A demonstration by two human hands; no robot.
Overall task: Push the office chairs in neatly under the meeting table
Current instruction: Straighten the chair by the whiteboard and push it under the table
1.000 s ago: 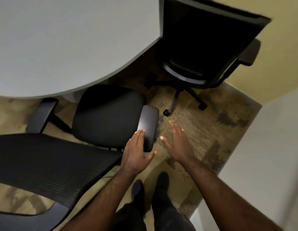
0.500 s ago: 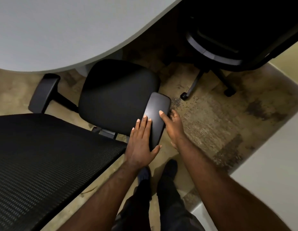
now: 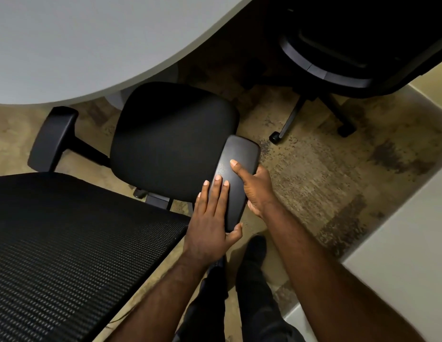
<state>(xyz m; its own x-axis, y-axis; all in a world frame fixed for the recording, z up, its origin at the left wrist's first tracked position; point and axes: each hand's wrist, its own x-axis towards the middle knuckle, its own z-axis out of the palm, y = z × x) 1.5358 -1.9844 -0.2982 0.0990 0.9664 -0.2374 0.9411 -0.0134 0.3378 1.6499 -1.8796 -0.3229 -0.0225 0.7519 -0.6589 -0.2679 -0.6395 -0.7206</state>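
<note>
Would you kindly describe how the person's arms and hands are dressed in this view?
Both forearms are bare, with no sleeves in view. The left hand and right hand wear no gloves, rings or watch that show. Fingernails are short and plain.

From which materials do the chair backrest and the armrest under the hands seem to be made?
Backrest: seemingly black woven mesh; a fine ribbed weave shows. Armrest: probably matte black plastic or firm foam; smooth, with a dull sheen. The left hand rests on it; the right hand grips it.
</note>
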